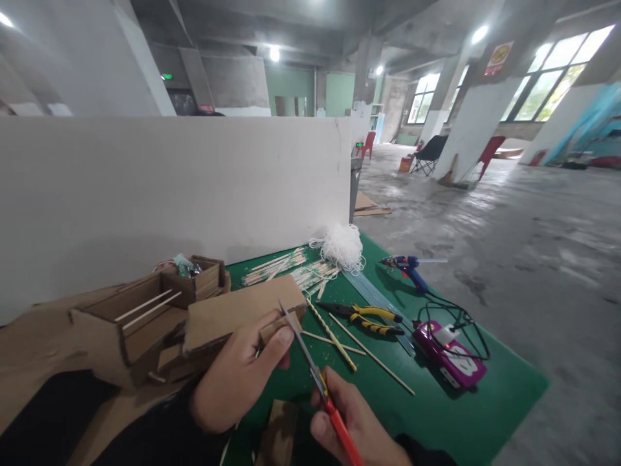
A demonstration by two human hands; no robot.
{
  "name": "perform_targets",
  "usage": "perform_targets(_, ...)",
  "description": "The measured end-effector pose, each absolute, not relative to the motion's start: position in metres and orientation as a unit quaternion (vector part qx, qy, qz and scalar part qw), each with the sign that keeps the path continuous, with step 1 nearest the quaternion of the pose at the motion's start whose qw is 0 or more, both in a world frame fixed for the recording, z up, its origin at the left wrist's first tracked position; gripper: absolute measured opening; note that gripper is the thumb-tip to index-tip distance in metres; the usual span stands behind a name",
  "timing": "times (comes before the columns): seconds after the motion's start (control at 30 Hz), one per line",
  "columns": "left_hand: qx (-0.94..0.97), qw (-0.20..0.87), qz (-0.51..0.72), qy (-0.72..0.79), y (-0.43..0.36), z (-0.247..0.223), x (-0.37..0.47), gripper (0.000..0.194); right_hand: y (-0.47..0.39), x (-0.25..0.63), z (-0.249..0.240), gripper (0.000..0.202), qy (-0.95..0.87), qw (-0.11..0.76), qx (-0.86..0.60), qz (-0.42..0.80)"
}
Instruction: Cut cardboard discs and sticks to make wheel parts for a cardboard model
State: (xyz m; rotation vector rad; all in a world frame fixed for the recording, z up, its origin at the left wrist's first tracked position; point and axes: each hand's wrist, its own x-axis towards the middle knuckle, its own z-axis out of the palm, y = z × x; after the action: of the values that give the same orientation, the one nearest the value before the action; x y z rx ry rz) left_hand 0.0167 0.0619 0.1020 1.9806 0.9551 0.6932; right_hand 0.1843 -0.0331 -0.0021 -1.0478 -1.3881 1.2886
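My left hand (pixel 242 369) pinches a small piece of brown cardboard (pixel 270 329) between thumb and fingers. In my right hand (pixel 352 414) is a pair of scissors (pixel 336 421) with red handles, its fingers wrapped round them. The scissor blades point up and to the left and lie across the cardboard piece near my left thumb; whether they are parted is too small to tell. Just behind my left hand is a long cardboard box (pixel 242 309). Another cardboard piece (pixel 279 430) lies on the green table (pixel 499 414) below my hands.
Open cardboard boxes (pixel 97 317) stand at the left. Wooden sticks (pixel 276 266), white string (pixel 342 246), yellow-black pliers (pixel 373 318), a blue glue gun (pixel 410 270) and a purple power strip (pixel 449 359) with a black cable lie on the table. A white partition (pixel 184 188) rises behind.
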Motion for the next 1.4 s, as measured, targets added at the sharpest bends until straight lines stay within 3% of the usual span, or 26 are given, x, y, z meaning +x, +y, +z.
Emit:
perform_targets(0.3, 0.769, 0.486, 0.232, 0.345, 0.068, 0.100, 0.011, 0.055, -0.032, 0.185, -0.001, 0.062, -0.563, 0.455, -0.429, 0.540)
perform_targets(0.6, 0.746, 0.460, 0.274, 0.395, 0.056, 0.105, 0.016, 0.067, -0.034, 0.185, 0.006, 0.063, -0.582, 0.449, -0.448, 0.509)
perform_targets(0.97, 0.812, 0.400, 0.235, 0.355, 0.058, 0.103, 0.017, 0.066, -0.044, 0.192, 0.003, 0.056, -0.622, 0.443, -0.427, 0.484)
perform_targets(1.2, 0.826, 0.394, 0.212, 0.343, 0.055, 0.107, 0.019, 0.064, -0.049, 0.190, 0.007, 0.054, -0.610, 0.408, -0.527, 0.428)
perform_targets(1.4, 0.822, 0.396, 0.223, 0.342, 0.055, 0.105, 0.019, 0.063, -0.042, 0.190, 0.005, 0.057, -0.632, 0.391, -0.523, 0.418)
